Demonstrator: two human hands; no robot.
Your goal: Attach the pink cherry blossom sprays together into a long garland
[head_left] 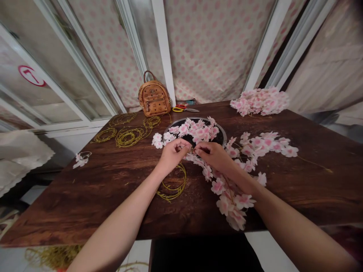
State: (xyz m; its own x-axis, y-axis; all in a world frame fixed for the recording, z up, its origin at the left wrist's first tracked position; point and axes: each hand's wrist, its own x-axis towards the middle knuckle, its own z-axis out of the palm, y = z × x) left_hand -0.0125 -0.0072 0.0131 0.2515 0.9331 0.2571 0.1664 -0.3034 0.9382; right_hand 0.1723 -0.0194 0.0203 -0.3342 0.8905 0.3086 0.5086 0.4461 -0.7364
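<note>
My left hand and my right hand meet over the near rim of a round dark tray. Both are closed in a pinch on a thin stem of artificial blossom garland; the exact grip is partly hidden by the fingers. Pink and white blossoms of the garland lie across the tray beyond my fingers. More of its flowers run under my right wrist toward the table's front edge. A loose coil of yellow-green vine rests just below my left hand.
On the dark wooden table stand a brown mini backpack and scissors at the back. Several vine coils lie left. A blossom bunch and a blossom spray lie right. A small white flower is near the left edge.
</note>
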